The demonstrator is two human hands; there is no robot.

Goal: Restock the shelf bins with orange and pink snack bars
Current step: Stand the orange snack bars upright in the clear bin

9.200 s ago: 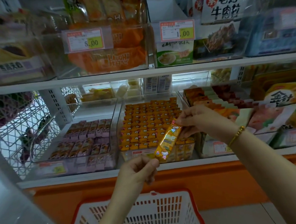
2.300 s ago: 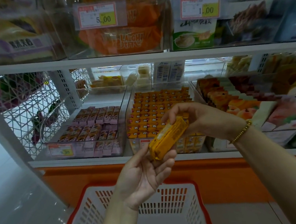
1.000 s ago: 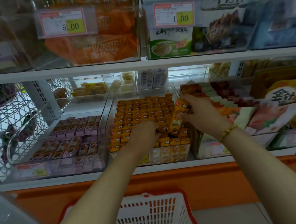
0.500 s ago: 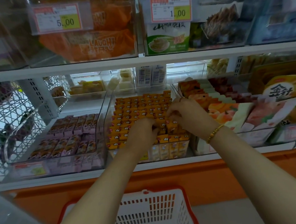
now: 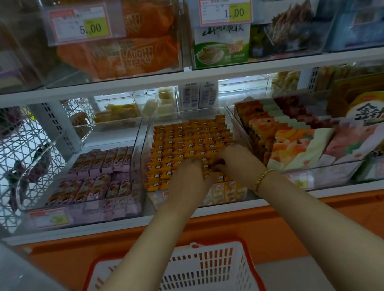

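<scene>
The clear middle bin (image 5: 146, 146) on the lower shelf is packed with rows of upright orange snack bars (image 5: 186, 139). Both my hands are inside it near the front right. My left hand (image 5: 188, 176) lies flat on the bar tops with fingers extended. My right hand (image 5: 236, 163) has its fingers curled down among the bars, pinching an orange bar that sits almost level in its row; most of that bar is hidden. The clear bin (image 5: 19, 191) to the left holds two rows of pink snack bars (image 5: 97, 174).
A red and white shopping basket (image 5: 207, 278) hangs below my forearms in front of the orange shelf base. The bin to the right holds flat peach-print packs (image 5: 295, 147). The upper shelf (image 5: 181, 76) with price-tagged bins overhangs the lower bins.
The orange bar held up between my hands earlier went down into the front right rows of the orange bin. Both hands have sunk lower onto the bars and drawn together.
</scene>
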